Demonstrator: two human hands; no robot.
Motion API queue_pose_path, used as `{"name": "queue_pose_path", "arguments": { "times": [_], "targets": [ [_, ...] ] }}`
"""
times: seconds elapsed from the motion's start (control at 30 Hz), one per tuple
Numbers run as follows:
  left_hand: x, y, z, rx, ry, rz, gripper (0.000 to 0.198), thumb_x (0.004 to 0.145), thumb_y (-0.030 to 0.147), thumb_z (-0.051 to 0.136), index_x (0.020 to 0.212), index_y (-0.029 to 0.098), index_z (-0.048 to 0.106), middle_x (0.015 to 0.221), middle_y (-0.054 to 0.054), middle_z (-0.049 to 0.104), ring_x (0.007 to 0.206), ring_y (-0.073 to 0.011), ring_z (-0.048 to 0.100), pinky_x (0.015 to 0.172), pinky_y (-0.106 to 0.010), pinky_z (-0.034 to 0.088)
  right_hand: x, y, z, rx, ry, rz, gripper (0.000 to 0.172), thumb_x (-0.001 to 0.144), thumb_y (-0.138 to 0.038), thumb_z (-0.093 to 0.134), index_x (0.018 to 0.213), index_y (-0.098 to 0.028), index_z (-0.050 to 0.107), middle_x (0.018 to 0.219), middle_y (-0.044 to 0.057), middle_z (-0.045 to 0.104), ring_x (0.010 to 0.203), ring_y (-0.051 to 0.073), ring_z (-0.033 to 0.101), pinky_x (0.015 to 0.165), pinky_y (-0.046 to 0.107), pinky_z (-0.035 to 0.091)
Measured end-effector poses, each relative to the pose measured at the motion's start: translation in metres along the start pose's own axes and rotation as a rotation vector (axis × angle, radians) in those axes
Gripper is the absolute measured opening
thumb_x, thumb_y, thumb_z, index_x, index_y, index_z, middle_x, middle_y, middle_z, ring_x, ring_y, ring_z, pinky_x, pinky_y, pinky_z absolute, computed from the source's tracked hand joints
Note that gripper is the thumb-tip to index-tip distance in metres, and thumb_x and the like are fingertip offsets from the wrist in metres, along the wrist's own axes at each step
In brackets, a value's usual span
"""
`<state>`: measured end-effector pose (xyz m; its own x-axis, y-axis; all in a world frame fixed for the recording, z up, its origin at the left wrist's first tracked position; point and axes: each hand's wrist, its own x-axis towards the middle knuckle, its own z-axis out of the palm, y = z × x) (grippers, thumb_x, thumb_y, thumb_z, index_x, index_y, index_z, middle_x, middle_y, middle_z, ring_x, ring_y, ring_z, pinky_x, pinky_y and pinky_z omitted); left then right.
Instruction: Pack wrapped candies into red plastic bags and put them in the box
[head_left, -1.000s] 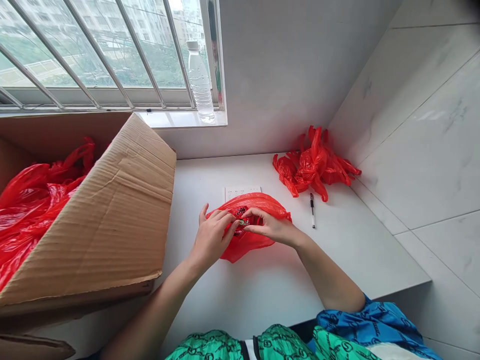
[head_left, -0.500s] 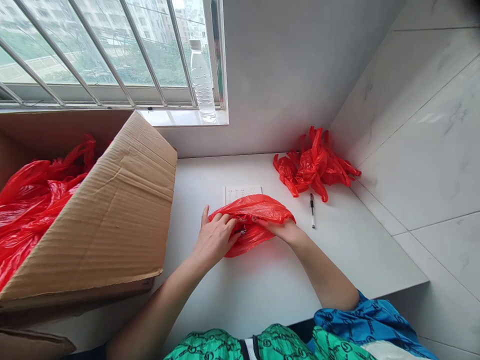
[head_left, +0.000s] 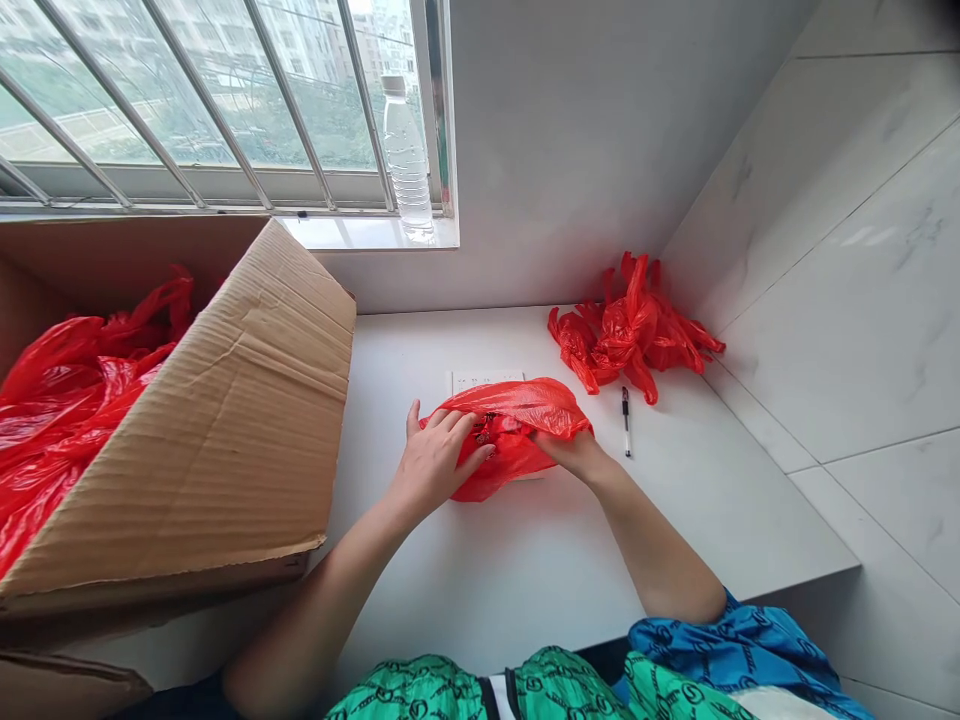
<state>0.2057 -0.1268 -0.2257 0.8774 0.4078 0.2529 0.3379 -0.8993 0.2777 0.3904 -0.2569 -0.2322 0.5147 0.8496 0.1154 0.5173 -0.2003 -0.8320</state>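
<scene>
A red plastic bag (head_left: 525,400) lies crumpled in front of me on the white table, with small dark printing showing in its folds. My left hand (head_left: 436,455) rests on the bag's left side, fingers stretched out and apart. On the other side, my right hand (head_left: 574,452) reaches into the bag's folds, which hide its fingers. Partly covered by the bag is a white sheet or notebook (head_left: 487,379) with rows of writing. To the right of the right hand lies a black-capped pen (head_left: 626,422).
An open cardboard box (head_left: 225,400) stands at the left, holding many red bags (head_left: 82,400). More crumpled red bags (head_left: 630,325) lie at the table's back right. A clear water bottle (head_left: 406,165) stands on the windowsill by the barred window. A tiled wall borders the right.
The red bag has shifted slightly up the table and its folds have changed. My right hand is a little deeper at its right side; my left fingers have moved slightly on it.
</scene>
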Motion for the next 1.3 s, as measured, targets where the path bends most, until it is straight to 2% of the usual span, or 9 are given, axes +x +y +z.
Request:
{"name": "queue_pose_path", "arguments": {
  "times": [0.13,0.3,0.47,0.57,0.63,0.73,0.9,1.07,1.3],
  "targets": [
    [0.002,0.008,-0.007,-0.13,-0.007,-0.042,0.032,0.099,0.046,0.046,0.119,0.025,0.061,0.109,-0.004,0.073,0.108,-0.0226,0.062,0.119,-0.06,0.009,0.004,-0.018,-0.001,0.118,-0.192,-0.101,0.02,0.083,-0.019,0.05,0.071,-0.028,0.063,0.085,-0.002,0.071,0.094,0.021,0.066,0.095,0.039,0.052],
    [-0.001,0.012,-0.016,-0.321,-0.032,-0.07,0.028,0.099,0.046,0.048,0.114,0.029,0.064,0.105,0.001,0.074,0.103,-0.0179,0.065,0.122,-0.054,0.009,0.003,-0.018,0.006,0.309,-0.241,-0.088,0.01,0.08,-0.019,0.054,0.08,-0.027,0.061,0.09,-0.002,0.068,0.091,0.018,0.063,0.089,0.035,0.052],
    [-0.004,0.008,-0.025,-0.389,0.062,-0.109,0.023,0.099,0.042,0.048,0.112,0.03,0.064,0.11,0.003,0.073,0.102,-0.0156,0.066,0.123,-0.049,0.01,0.004,-0.017,0.009,0.465,-0.238,0.023,0.022,0.091,-0.043,0.054,0.104,-0.027,0.063,0.099,0.0,0.069,0.095,0.018,0.066,0.092,0.035,0.052],
    [-0.005,0.006,-0.028,-0.385,0.115,-0.136,0.018,0.098,0.038,0.051,0.108,0.029,0.063,0.103,0.004,0.074,0.096,-0.0149,0.068,0.123,-0.05,0.01,0.002,-0.025,0.006,0.591,-0.358,0.068,0.043,0.098,-0.059,0.038,0.109,-0.026,0.065,0.101,0.003,0.07,0.09,0.019,0.068,0.091,0.037,0.054],
    [-0.006,0.006,-0.029,-0.409,0.139,-0.164,0.016,0.097,0.037,0.053,0.104,0.027,0.062,0.098,0.004,0.074,0.091,-0.014,0.069,0.123,-0.049,0.009,0.0,-0.029,0.006,0.636,-0.424,0.043,0.045,0.096,-0.061,0.042,0.109,-0.025,0.066,0.104,0.004,0.071,0.091,0.02,0.068,0.091,0.038,0.054],
    [-0.009,0.01,-0.029,-0.469,0.097,-0.181,0.016,0.096,0.039,0.055,0.096,0.024,0.059,0.096,0.004,0.074,0.088,-0.0136,0.069,0.123,-0.049,0.01,-0.001,-0.03,0.011,0.664,-0.352,0.027,0.033,0.09,-0.056,0.061,0.099,-0.024,0.066,0.096,0.001,0.07,0.087,0.018,0.066,0.087,0.034,0.054],
    [-0.011,0.015,-0.029,-0.415,-0.013,-0.13,0.025,0.093,0.045,0.056,0.082,0.023,0.056,0.086,0.005,0.071,0.084,-0.0142,0.066,0.122,-0.05,0.011,-0.001,-0.027,0.015,0.62,-0.267,0.036,0.033,0.089,-0.055,0.062,0.079,-0.024,0.06,0.079,-0.002,0.065,0.078,0.016,0.065,0.079,0.031,0.054],
    [-0.009,0.015,-0.031,-0.357,0.043,-0.121,0.028,0.095,0.047,0.051,0.082,0.023,0.058,0.081,0.004,0.069,0.081,-0.0146,0.063,0.119,-0.047,0.022,-0.005,-0.032,0.009,0.595,-0.363,0.043,0.034,0.089,-0.058,0.06,0.087,-0.025,0.061,0.082,-0.001,0.067,0.076,0.018,0.068,0.078,0.034,0.055],
    [-0.01,0.019,-0.029,-0.478,0.195,-0.185,0.027,0.097,0.041,0.048,0.08,0.023,0.058,0.075,0.004,0.063,0.068,-0.0121,0.057,0.118,-0.04,0.029,-0.006,-0.034,0.004,0.595,-0.414,-0.029,0.038,0.094,-0.058,0.052,0.087,-0.022,0.061,0.082,0.0,0.061,0.075,0.014,0.058,0.072,0.028,0.049]
  ]
}}
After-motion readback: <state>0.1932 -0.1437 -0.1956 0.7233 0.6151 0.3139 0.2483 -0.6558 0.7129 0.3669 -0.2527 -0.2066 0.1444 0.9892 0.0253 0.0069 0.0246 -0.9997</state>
